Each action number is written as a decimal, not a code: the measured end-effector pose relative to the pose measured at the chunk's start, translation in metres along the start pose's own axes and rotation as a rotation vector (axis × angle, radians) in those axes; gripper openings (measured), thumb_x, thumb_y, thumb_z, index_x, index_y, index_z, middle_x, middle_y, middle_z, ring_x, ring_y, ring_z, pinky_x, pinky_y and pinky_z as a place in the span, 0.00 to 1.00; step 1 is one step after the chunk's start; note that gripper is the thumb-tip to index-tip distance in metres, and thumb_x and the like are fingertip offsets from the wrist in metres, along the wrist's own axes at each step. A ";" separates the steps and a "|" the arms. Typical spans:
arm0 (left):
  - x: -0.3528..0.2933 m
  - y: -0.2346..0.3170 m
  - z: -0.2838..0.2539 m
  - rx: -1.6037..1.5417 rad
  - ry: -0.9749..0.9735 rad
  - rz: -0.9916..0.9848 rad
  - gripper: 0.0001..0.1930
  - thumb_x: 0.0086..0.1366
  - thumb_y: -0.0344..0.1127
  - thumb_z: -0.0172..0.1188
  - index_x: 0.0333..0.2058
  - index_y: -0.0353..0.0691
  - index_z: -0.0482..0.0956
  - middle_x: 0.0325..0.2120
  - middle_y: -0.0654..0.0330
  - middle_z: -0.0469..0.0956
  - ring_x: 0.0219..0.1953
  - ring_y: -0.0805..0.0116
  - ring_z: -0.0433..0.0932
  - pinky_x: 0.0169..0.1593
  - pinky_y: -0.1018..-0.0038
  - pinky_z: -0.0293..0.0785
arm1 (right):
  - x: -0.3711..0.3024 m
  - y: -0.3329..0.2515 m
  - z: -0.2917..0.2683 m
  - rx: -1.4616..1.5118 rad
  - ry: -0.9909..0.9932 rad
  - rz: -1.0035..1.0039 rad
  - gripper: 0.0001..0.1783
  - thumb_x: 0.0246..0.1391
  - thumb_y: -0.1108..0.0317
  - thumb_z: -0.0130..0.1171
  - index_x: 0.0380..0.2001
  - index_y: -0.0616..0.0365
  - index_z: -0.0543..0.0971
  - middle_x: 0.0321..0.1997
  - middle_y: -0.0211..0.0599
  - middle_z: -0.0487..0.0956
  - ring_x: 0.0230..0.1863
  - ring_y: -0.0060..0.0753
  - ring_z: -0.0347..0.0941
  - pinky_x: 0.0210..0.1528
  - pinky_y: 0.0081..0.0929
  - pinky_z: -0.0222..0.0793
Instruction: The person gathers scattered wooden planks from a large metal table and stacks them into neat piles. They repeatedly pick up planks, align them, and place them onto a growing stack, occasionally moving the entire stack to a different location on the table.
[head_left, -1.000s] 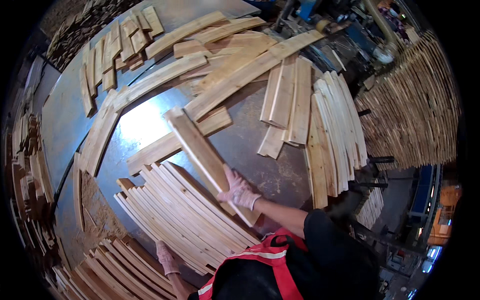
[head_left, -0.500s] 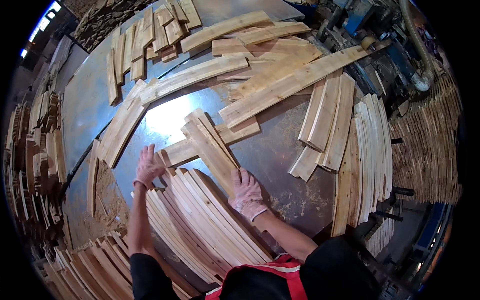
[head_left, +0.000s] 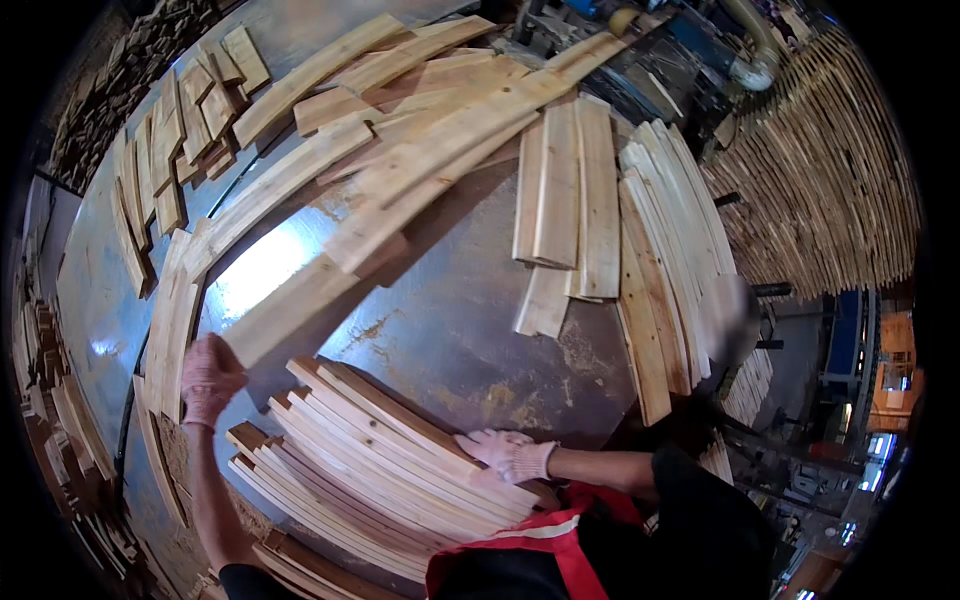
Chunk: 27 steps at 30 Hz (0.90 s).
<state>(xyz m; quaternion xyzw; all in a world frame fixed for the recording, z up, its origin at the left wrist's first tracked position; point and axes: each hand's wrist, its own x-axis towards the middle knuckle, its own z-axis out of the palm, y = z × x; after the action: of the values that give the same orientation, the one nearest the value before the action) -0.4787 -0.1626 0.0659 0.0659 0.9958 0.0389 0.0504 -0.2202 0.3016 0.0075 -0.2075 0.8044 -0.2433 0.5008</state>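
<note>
My left hand, in a pale pinkish work glove, is closed round the near end of a flat wooden board. The board slants away to the right, its far part blurred under another long board. My right hand, gloved alike, lies with its fingers stretched out on the edge of a row of curved wooden boards standing on edge close to my body. Two boards lean along the row's outer side, and the right fingertips touch them.
Loose curved boards lie heaped across the metal table. More boards and a row on edge stand at the right. A blue machine with a hose is at the far right. Short offcuts lie far left.
The view has turned to the right. My left hand has closed on the board and swung it. The boards my right hand held now rest against the near row, and its fingers have flattened.
</note>
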 end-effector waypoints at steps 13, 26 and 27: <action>-0.304 -0.012 -0.065 -0.764 0.105 -0.659 0.35 0.64 0.46 0.63 0.65 0.34 0.67 0.52 0.53 0.73 0.49 0.59 0.73 0.56 0.66 0.71 | -0.064 0.162 -0.211 -0.081 1.038 0.900 0.68 0.47 0.37 0.68 0.77 0.60 0.41 0.81 0.58 0.42 0.77 0.62 0.49 0.76 0.56 0.50; -0.521 0.183 0.124 -0.964 0.166 -0.903 0.23 0.78 0.52 0.47 0.47 0.35 0.78 0.35 0.60 0.77 0.40 0.67 0.73 0.50 0.67 0.70 | -0.054 0.173 -0.187 1.042 1.295 -0.107 0.33 0.56 0.67 0.64 0.62 0.63 0.64 0.51 0.45 0.77 0.52 0.39 0.77 0.54 0.36 0.77; -0.518 0.172 0.119 -1.223 0.045 -1.085 0.23 0.78 0.50 0.46 0.45 0.32 0.76 0.35 0.52 0.77 0.40 0.58 0.75 0.51 0.64 0.70 | -0.059 0.168 -0.165 0.862 1.259 -0.162 0.35 0.58 0.68 0.63 0.65 0.62 0.62 0.53 0.44 0.77 0.52 0.37 0.76 0.55 0.35 0.77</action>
<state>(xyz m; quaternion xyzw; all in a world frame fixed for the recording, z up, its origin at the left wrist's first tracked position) 0.0664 -0.0537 0.0115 -0.4652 0.6928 0.5467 0.0692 -0.3609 0.5000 0.0112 0.1257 0.7542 -0.6436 -0.0343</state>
